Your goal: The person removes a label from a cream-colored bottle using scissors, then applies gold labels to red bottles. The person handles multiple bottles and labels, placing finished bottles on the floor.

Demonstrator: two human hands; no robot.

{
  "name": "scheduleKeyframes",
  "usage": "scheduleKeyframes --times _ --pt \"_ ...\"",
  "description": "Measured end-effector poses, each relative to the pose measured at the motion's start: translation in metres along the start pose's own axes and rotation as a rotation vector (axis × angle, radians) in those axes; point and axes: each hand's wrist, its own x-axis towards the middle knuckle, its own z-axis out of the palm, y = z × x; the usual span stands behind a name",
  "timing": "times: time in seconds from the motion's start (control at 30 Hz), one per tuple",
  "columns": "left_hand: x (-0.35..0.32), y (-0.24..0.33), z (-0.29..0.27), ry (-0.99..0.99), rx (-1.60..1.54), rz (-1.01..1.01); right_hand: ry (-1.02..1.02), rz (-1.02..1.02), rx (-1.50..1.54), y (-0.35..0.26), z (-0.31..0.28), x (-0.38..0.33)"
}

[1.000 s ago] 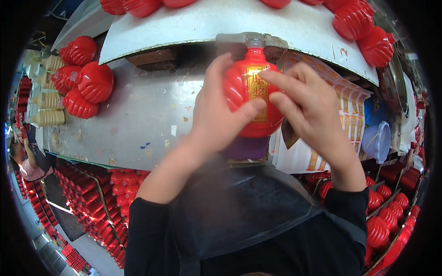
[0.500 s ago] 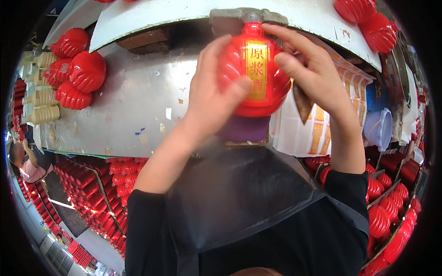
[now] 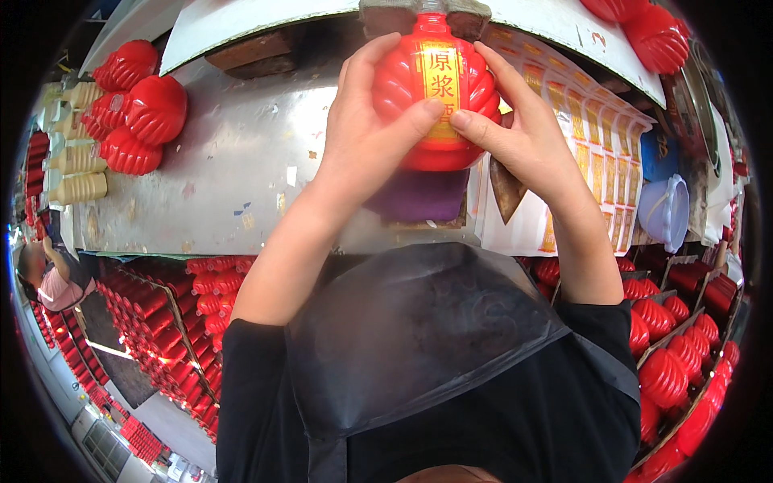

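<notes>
A glossy red, ribbed, round bottle (image 3: pixel 394 88) lies with its neck pointing away from me, over a purple cloth pad (image 3: pixel 427 197). Down its front runs a gold label (image 3: pixel 440 68) with red edges. My left hand (image 3: pixel 366 117) wraps the bottle's left side, thumb pressed on the label's lower part. My right hand (image 3: pixel 523 121) grips the other side, its thumb also on the label, close to the left thumb. Below the right palm a brown pointed blade-like tool (image 3: pixel 507 193) sticks out; how it is held is hidden. The bottle's neck rests at a grey block (image 3: pixel 467 20).
Several red bottles (image 3: pixel 157 109) stand at the left of the metal table (image 3: pixel 241 161), beside cream-coloured bottles (image 3: pixel 80 187). Sheets of gold labels (image 3: pixel 600 161) lie at right, near a pale blue bucket (image 3: pixel 664 213). Crates of red bottles (image 3: pixel 668 374) flank me. Another person (image 3: pixel 60 278) is far left.
My right hand has come down from the bottle's neck onto its side, and its thumb now presses the label. The bottle sits slightly higher in view.
</notes>
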Motion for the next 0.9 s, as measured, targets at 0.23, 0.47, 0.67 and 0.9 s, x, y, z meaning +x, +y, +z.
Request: scheduleKeyframes --times 0.23,0.47,0.67,0.9 --pt "0.0008 0.0003 -0.0021 0.002 0.064 0.017 0.037 0.007 0.009 0.0031 0.0013 -0.0015" --pt "0.001 0.0 -0.0027 0.006 0.024 0.008 0.093 -0.012 -0.002 0.0059 0.0067 -0.0007" --pt "0.0 -0.0003 -0.0017 0.009 -0.006 -0.013 0.095 -0.003 -0.013 0.0066 0.0071 -0.0011" --pt "-0.0003 -0.0017 -0.0028 0.001 0.001 -0.009 0.097 -0.015 -0.051 0.0049 0.0076 -0.0008"
